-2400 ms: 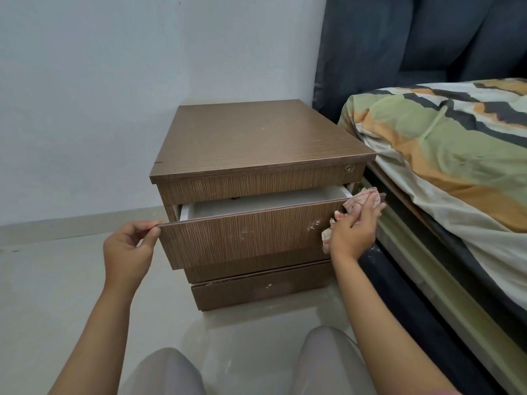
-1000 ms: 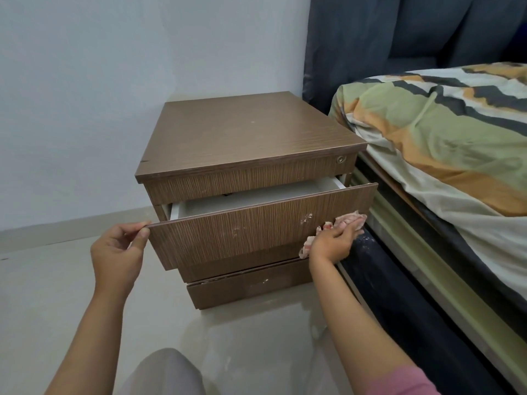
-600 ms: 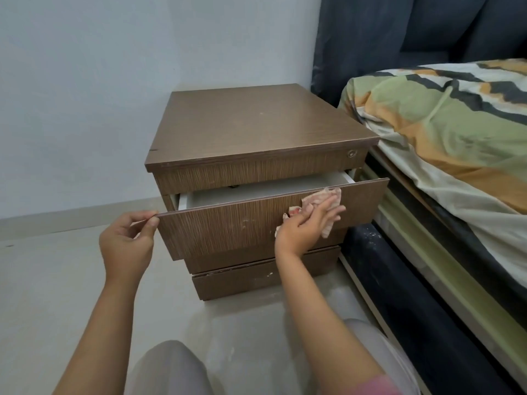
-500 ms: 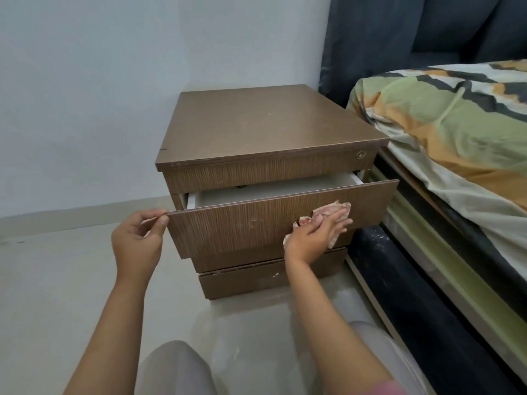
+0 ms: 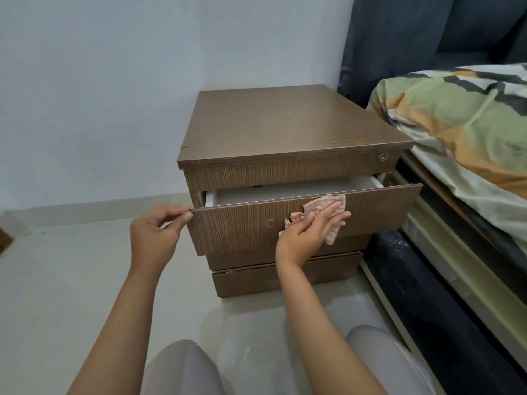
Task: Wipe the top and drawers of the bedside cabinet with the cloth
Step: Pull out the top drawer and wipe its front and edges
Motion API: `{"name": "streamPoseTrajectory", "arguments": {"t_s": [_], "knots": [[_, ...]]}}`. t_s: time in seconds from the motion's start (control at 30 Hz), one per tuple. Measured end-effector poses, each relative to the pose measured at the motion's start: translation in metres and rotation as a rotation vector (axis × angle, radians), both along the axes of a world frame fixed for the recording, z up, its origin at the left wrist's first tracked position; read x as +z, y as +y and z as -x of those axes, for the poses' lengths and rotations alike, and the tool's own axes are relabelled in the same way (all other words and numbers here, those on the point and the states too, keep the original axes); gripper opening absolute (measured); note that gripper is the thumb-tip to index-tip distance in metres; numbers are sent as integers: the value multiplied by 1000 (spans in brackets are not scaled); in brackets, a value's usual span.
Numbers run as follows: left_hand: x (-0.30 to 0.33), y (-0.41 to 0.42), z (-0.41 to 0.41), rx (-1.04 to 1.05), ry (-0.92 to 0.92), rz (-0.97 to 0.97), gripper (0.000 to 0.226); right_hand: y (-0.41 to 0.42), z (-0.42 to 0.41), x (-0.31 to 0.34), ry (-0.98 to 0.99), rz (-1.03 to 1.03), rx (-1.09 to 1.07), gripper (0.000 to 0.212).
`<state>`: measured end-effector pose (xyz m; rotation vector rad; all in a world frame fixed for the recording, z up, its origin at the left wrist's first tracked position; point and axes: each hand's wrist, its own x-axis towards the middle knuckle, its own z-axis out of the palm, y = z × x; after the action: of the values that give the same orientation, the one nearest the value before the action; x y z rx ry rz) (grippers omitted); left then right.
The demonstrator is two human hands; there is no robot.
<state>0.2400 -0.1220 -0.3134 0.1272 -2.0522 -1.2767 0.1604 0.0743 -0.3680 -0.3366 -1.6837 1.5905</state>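
1. On the front panel of the pulled-out top drawer (image 5: 248, 226), right of centre, lies the cloth (image 5: 332, 208), pale with red stripes, crumpled, its upper edge reaching the panel's top rim.
2. The right hand (image 5: 309, 233) presses the cloth flat against the panel, fingers extended over it, not curled into a fist.
3. The left hand (image 5: 155, 232) pinches the drawer's upper left corner between thumb and fingers.
4. The drawer belongs to a brown bedside cabinet (image 5: 285, 129); its interior shows white. Two lower drawer fronts sit closed beneath. A small round lock (image 5: 382, 157) is set at the right of the strip under the top.
5. The cabinet stands on a pale floor (image 5: 57, 280), in a corner against a white wall (image 5: 114, 81).
6. Just beside the cabinet, to the right, is a bed (image 5: 462, 283) with a patterned blanket (image 5: 456, 124).
7. The person's knees, in light trousers, show at the bottom edge.
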Motion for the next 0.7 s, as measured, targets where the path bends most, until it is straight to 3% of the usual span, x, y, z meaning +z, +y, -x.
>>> {"name": "streamPoseTrajectory", "arguments": {"t_s": [0.13,0.33,0.57,0.7], "knots": [[-2,1,6,18,-7,-57,18,13,7,-21,-91,47,-7,53],[-5,0,9,0,1,-63,17,47,12,-28,-320,348,-86,52],[-9,0,10,-7,8,-120,16,3,-2,13,6,83,16,54],[-9,4,10,14,20,-115,17,-45,-14,21,23,95,108,55]]}}
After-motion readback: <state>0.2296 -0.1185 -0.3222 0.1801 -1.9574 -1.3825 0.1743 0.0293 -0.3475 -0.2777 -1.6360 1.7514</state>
